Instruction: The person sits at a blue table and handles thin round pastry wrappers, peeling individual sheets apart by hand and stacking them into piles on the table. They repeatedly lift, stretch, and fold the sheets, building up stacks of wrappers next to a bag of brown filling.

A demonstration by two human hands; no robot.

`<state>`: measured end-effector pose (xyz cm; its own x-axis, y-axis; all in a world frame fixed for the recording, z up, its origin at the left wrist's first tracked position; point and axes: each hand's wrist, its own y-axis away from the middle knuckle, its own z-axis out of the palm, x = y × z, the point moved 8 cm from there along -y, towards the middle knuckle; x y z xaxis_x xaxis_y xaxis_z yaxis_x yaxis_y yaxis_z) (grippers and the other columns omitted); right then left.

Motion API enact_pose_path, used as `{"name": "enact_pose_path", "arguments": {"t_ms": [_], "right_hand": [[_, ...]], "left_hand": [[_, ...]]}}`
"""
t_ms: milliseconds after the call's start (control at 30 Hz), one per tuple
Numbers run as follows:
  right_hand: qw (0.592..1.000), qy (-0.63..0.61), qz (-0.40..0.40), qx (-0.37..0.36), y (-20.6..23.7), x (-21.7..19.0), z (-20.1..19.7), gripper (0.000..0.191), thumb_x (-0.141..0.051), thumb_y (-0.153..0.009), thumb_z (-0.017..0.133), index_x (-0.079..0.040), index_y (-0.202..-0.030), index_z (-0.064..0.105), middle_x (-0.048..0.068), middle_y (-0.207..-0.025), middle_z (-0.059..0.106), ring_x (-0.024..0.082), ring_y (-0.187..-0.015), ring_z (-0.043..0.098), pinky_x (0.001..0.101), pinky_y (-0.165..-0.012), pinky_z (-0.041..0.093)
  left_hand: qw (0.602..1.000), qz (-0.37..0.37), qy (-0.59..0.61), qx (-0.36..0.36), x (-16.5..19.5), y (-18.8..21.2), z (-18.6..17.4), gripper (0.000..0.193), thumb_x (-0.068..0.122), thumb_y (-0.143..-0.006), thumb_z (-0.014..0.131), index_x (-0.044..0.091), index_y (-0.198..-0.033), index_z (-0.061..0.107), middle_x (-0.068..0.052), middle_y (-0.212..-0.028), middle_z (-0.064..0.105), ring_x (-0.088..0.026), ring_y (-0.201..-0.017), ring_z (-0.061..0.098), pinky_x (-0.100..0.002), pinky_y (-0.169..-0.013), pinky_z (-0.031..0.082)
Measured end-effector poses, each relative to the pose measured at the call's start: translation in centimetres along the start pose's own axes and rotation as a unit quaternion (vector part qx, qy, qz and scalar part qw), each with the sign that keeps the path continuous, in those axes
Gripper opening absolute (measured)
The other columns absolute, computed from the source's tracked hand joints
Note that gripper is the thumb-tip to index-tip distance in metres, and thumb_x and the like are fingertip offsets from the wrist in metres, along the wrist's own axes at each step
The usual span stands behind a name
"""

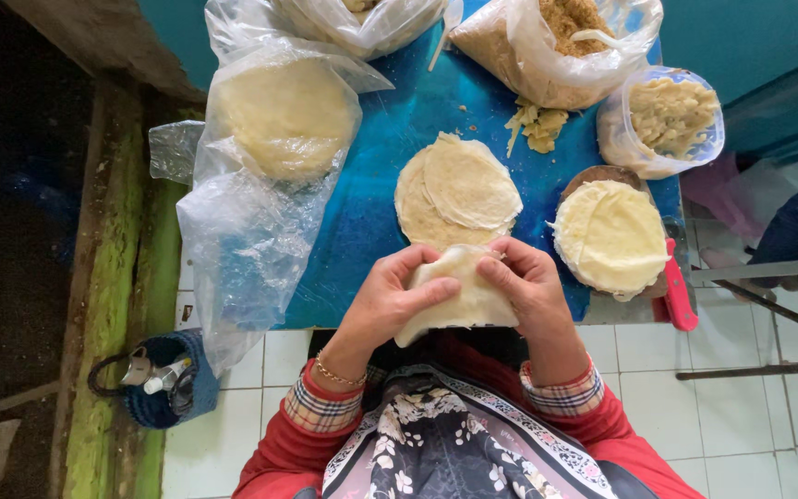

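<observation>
- Dough wrapper (462, 300): thin, soft, likely tears easily; support its edges.
- Your left hand (390, 300) and right hand (526, 285) both pinch it closed above the blue surface (371, 203).

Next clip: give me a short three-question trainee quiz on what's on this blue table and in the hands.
1. True or false: both hands hold the folded dough wrapper.
2. What lies on the blue table just beyond the hands? A) a stack of round wrappers B) a rolling pin C) a bowl of soup
3. Which hand wears a thin bracelet?

Key:
1. True: left hand and right hand both grip it.
2. A, the stack of round wrappers.
3. The left hand.
</observation>
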<state>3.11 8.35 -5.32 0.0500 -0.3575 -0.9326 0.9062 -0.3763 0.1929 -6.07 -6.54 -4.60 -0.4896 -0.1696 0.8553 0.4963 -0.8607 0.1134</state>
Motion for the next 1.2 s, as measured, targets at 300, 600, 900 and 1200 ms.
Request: {"name": "enact_pose_path", "arguments": {"t_ms": [300,600,900,1200], "right_hand": [[0.990,0.087,0.029,-0.108,-0.3,-0.1,0.4,0.027,-0.009,-0.089,0.076,-0.002,-0.114,0.069,0.004,-0.103,0.072,0.009,-0.090,0.066,0.0249,-0.077,0.054],[0.996,-0.011,-0.056,-0.064,-0.2,-1.0,-0.6,0.015,0.001,-0.095,0.071,-0.003,-0.109,0.068,0.004,-0.109,0.070,0.012,-0.101,0.065,0.0273,-0.090,0.053],[0.835,0.386,-0.382,0.092,3.3,-10.2,2.9,0.021,0.002,-0.093,0.076,-0.006,-0.111,0.069,0.004,-0.103,0.067,0.015,-0.093,0.066,0.0271,-0.081,0.052],[0.744,0.552,-0.378,-0.008,2.6,-8.8,8.1,0.026,-0.007,-0.083,0.083,-0.010,-0.107,0.076,0.008,-0.101,0.069,0.027,-0.091,0.065,0.0372,-0.076,0.053]], "left_hand": [[1.000,-0.001,0.020,-0.011,-0.1,0.0,-0.3,0.034,0.010,-0.093,0.075,-0.003,-0.124,0.070,-0.005,-0.105,0.076,-0.010,-0.089,0.071,-0.025,-0.077,0.058],[0.998,0.038,-0.045,0.020,2.1,0.0,-0.6,0.035,0.010,-0.093,0.076,-0.001,-0.125,0.069,-0.003,-0.109,0.075,-0.008,-0.094,0.068,-0.026,-0.081,0.058],[0.903,0.308,-0.245,0.172,5.9,1.5,1.6,0.019,0.013,-0.101,0.070,0.000,-0.115,0.066,-0.007,-0.113,0.069,-0.016,-0.106,0.069,-0.028,-0.094,0.056],[0.989,0.052,0.084,0.110,-2.3,-2.1,-2.1,0.018,0.016,-0.103,0.061,0.001,-0.114,0.066,-0.007,-0.103,0.073,-0.013,-0.088,0.072,-0.032,-0.078,0.062]]}}
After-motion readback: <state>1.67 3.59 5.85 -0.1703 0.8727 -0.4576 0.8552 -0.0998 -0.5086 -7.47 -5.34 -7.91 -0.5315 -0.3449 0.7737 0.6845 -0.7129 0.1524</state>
